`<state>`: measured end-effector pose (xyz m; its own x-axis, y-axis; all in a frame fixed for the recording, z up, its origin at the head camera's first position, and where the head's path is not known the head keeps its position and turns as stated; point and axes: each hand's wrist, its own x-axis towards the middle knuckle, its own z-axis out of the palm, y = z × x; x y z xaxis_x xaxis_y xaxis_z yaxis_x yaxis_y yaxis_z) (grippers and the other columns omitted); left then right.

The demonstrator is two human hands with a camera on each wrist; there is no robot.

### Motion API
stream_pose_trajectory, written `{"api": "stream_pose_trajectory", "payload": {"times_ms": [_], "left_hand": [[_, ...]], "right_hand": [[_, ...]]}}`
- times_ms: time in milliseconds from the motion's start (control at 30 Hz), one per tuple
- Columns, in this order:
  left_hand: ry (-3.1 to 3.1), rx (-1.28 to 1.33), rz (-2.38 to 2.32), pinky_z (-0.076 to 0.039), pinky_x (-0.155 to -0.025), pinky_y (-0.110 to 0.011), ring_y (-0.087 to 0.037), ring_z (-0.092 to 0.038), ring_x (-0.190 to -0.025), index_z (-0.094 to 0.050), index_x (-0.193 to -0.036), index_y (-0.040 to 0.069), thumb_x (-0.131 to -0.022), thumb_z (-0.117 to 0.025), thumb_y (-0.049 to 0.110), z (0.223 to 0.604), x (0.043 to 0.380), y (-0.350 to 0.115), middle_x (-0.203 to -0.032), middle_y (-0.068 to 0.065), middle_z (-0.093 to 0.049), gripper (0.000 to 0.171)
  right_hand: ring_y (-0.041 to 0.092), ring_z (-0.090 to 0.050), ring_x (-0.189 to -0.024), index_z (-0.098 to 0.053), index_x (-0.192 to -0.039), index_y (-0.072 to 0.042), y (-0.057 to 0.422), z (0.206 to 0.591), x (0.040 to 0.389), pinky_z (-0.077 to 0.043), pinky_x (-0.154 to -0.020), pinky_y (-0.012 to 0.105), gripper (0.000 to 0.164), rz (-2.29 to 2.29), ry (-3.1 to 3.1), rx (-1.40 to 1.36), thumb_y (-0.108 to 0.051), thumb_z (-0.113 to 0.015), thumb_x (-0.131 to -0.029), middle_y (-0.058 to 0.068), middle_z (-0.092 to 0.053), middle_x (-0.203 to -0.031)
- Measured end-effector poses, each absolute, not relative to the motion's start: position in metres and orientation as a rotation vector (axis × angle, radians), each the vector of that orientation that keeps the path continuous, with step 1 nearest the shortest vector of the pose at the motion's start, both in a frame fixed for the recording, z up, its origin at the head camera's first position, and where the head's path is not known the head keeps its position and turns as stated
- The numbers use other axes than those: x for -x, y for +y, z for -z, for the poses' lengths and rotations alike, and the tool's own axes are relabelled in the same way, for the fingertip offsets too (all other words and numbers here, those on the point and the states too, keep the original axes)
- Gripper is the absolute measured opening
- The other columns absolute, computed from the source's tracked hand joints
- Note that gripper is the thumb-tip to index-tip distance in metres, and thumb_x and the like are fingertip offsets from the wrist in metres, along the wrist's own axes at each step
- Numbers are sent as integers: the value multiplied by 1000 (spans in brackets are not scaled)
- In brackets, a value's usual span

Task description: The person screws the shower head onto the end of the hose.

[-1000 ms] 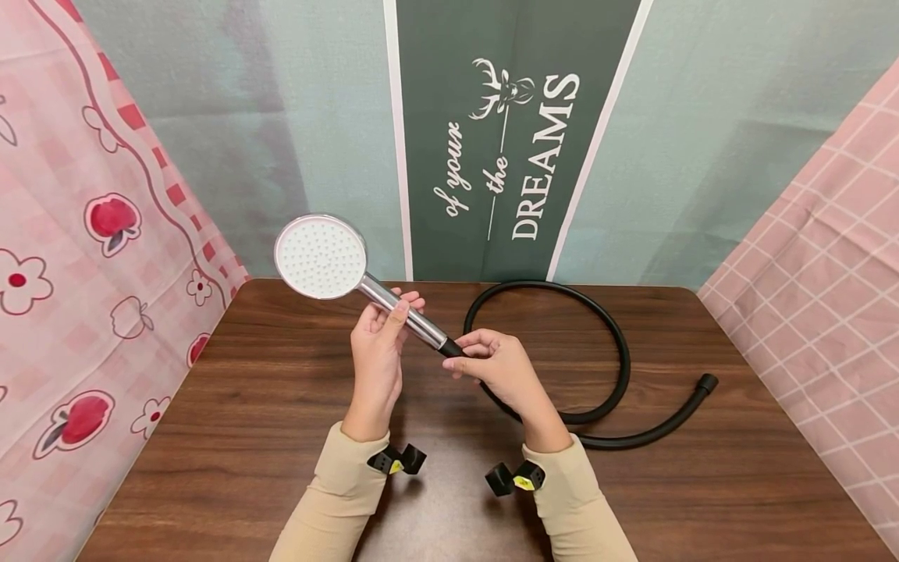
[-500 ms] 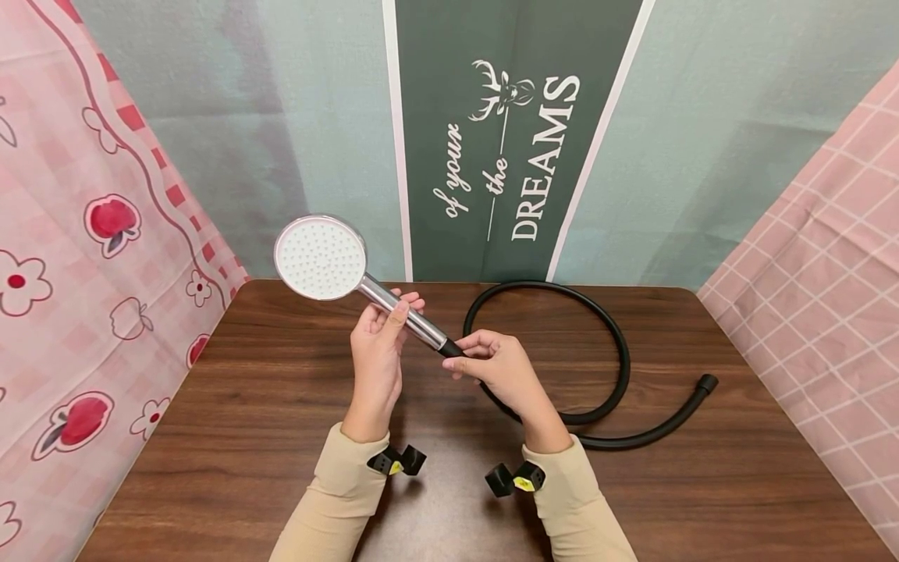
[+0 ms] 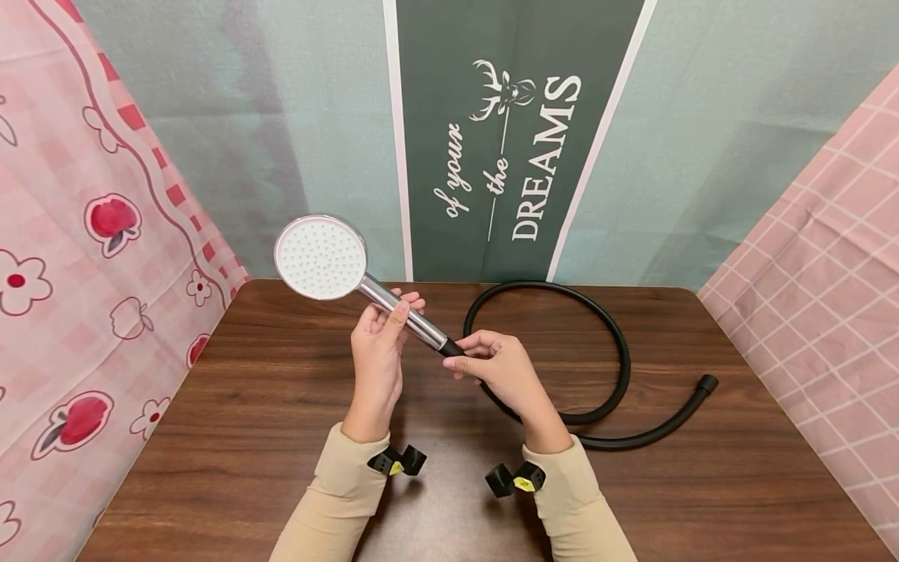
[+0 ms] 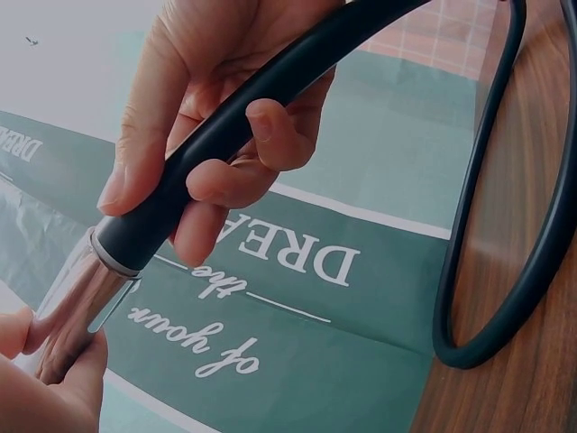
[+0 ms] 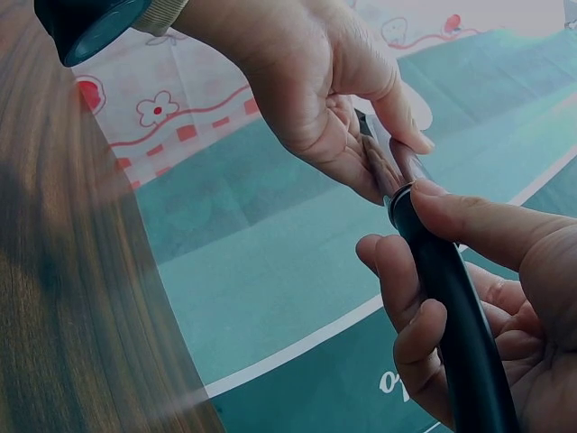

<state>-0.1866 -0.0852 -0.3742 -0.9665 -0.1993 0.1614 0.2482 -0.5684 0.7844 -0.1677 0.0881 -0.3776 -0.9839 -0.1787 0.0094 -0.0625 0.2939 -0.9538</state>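
Observation:
A shower head [image 3: 321, 257] with a white nozzle face and a chrome handle [image 3: 424, 328] is held tilted above the table. My left hand [image 3: 377, 343] grips the middle of that handle, thumb on top. At the handle's lower end sits the black end fitting of a shower hose [image 4: 144, 221], right against the chrome rim. My right hand [image 3: 495, 363] pinches this fitting between thumb and curled fingers, as the right wrist view also shows with the black hose [image 5: 455, 316] running through the palm. In the left wrist view, the left fingers [image 4: 81, 379] hold the chrome part.
The rest of the hose loops over the wooden table [image 3: 246, 437] on the right, its free end fitting [image 3: 708, 382] pointing up and right. Behind the table hangs a green cloth [image 3: 492, 250] with lettering; pink cloths [image 3: 84, 297] flank both sides. Each sleeve carries a black wrist camera [image 3: 523, 478].

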Motion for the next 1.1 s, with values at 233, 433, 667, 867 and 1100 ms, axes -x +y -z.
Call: {"api": "stream_pose_trajectory", "payload": {"times_ms": [233,433,667,867,1100], "left_hand": [[-1306,74,2574,-59,-94,-32,-12,-74,-89,-56,-112,2,-97,-57,-1,374,186,-85,-94,0,-75,15],[-1305,76,2573,-59,-93,-31,-12,-74,-90,-56,-112,2,-97,-57,-1,374,186,-85,-94,-1,-75,15],[-1302,76,2576,-59,-93,-31,-12,-74,-90,-55,-113,1,-97,-57,-1,374,186,-85,-94,-1,-75,16],[-1315,73,2572,-59,-93,-31,-12,-74,-90,-55,-115,-1,-97,-57,0,374,186,-85,-95,-1,-74,18],[-1317,77,2568,-59,-93,-30,-12,-74,-91,-54,-116,-2,-98,-58,1,374,186,-85,-96,-2,-74,19]], "right_hand": [[11,-69,-67,-72,-99,-3,88,378,168,-54,-57,29,27,1799,2446,223,-20,-83,-81,10,-75,-77],[11,-69,-67,-73,-99,-2,88,378,167,-54,-57,26,27,1798,2447,223,-20,-82,-81,12,-75,-78],[11,-69,-67,-73,-100,-3,88,378,168,-52,-57,23,27,1794,2447,225,-21,-82,-82,13,-75,-78],[16,-71,-70,-73,-100,-3,88,378,168,-53,-58,24,27,1790,2451,221,-22,-82,-82,13,-76,-79],[17,-71,-70,-73,-101,-3,88,377,167,-53,-58,25,27,1790,2453,232,-21,-81,-82,14,-75,-79]]}}
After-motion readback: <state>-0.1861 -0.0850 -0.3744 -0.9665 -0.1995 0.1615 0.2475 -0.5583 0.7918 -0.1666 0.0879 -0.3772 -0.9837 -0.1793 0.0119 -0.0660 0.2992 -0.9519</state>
